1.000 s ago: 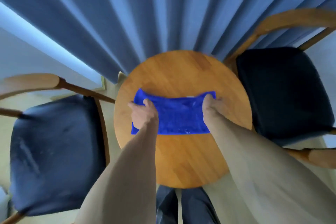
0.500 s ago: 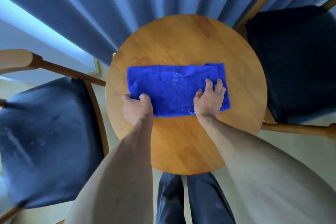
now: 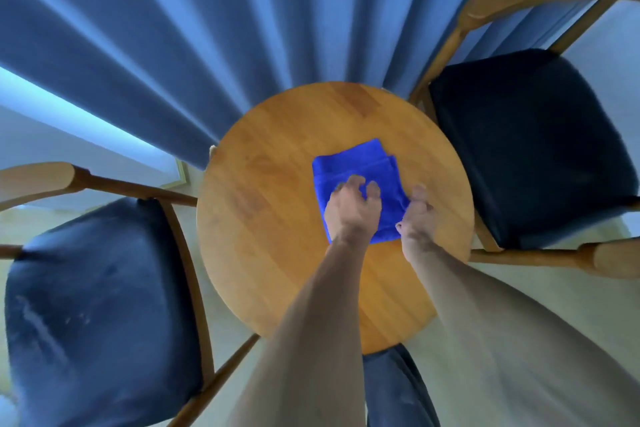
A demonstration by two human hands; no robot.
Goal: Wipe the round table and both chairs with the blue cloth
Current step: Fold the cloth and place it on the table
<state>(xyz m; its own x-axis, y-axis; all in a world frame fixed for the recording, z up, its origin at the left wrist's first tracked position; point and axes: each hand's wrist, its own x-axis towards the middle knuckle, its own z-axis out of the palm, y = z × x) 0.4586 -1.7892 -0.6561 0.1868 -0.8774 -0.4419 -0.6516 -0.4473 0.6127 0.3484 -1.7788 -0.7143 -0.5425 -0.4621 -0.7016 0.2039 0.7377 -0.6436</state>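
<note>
The blue cloth [image 3: 360, 170] lies folded into a compact, roughly square pad on the round wooden table [image 3: 277, 218], a little right of the table's middle. It is a saturated royal blue with a soft, towel-like nap. Layered edges show along its right side, where the folds stack one over another, and its far corner points away from the person.

The left hand [image 3: 351, 210] rests on top of the cloth, its fingers curled and spread, fingertips pressing into the fabric rather than closing around it. The right hand [image 3: 417, 215] sits at the cloth's right edge, touching it; whether its fingers pinch the fabric or only lie against it cannot be told, since motion blur softens them.

The table top is warm honey-coloured wood with visible plank seams. A chair [image 3: 97, 305] with a dark blue padded seat and a curved wooden arm stands to the left of the table, and a second chair [image 3: 530, 146] of the same make stands to the right, its seat close against the table's rim. Pleated blue curtains [image 3: 214, 28] hang behind the table. The person's dark trouser legs [image 3: 394, 388] show below the near edge of the table.
</note>
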